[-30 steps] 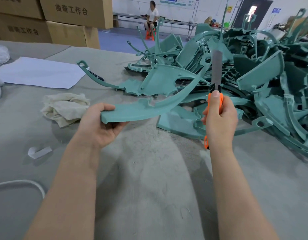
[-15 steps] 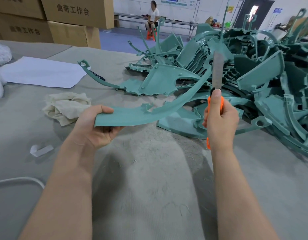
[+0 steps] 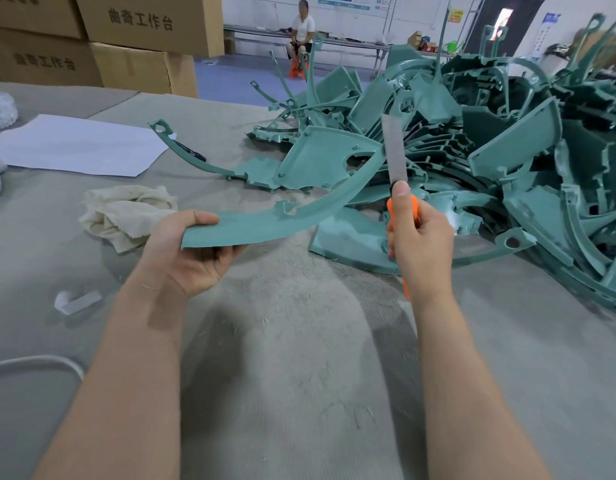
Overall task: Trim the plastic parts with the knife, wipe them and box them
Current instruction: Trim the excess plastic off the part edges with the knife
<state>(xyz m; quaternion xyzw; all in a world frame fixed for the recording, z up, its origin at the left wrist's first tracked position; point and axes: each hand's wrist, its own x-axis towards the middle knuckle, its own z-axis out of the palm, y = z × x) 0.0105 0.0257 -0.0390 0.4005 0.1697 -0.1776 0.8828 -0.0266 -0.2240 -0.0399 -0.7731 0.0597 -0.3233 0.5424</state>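
Observation:
My left hand (image 3: 192,251) grips the near end of a long curved teal plastic part (image 3: 282,220), held above the grey table. The part arcs up to the right toward the blade. In my right hand (image 3: 420,240) is a knife (image 3: 396,157) with an orange handle, my thumb lying along its top; its grey blade points upward and lies against the part's far stretch. A big heap of the same teal parts (image 3: 490,161) fills the table's right side. A crumpled cream cloth (image 3: 126,209) lies left of my left hand.
A white sheet of paper (image 3: 78,143) lies at the left. Stacked cardboard boxes (image 3: 137,36) stand at the back left. A small white strip (image 3: 76,301) and a white cord (image 3: 40,362) lie near the front left. A person (image 3: 301,32) sits far behind.
The part has turned flatter in my left hand, which shifted slightly. The knife blade has tilted a little to the left and sits lower against the part.

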